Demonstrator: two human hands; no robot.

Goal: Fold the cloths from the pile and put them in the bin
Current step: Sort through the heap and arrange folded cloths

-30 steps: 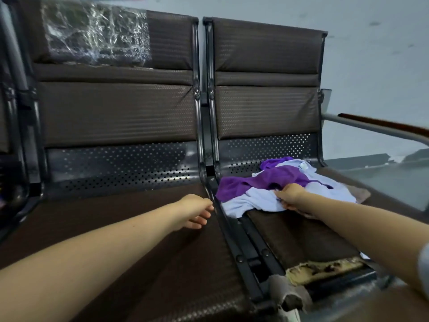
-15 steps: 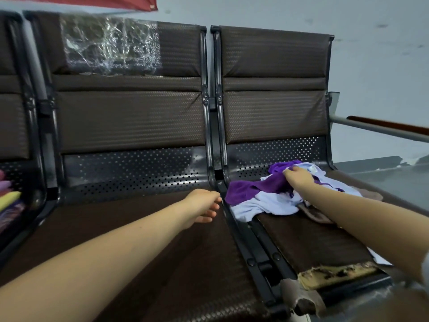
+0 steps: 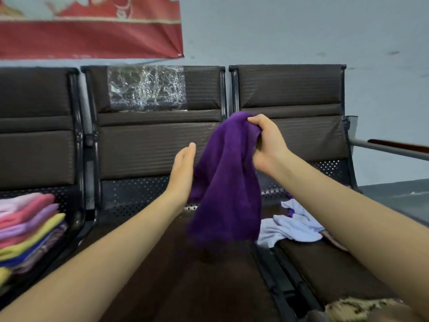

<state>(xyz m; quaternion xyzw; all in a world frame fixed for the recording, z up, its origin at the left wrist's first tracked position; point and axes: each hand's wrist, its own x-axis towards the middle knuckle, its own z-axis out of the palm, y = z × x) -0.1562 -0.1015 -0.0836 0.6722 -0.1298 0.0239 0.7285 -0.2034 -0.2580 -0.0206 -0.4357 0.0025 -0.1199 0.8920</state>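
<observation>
A purple cloth hangs in the air above the middle seat, bunched at its top. My right hand grips that top edge. My left hand is raised beside the cloth with straight fingers, its palm against or just short of the cloth's left side. On the right seat lies the rest of the pile, a crumpled pale blue cloth with a bit of another fabric at its right. Folded cloths in pink, lilac, yellow and blue are stacked on the left seat; no bin wall shows clearly.
A row of three dark brown seats with black metal frames stands against a grey wall. The right seat's front edge is torn. A metal rail runs at the right. A red banner hangs above.
My right hand took the purple cloth from the pile and lifted it up and left over the middle seat. My left hand rose from the seat to the cloth. The view tilted up.
</observation>
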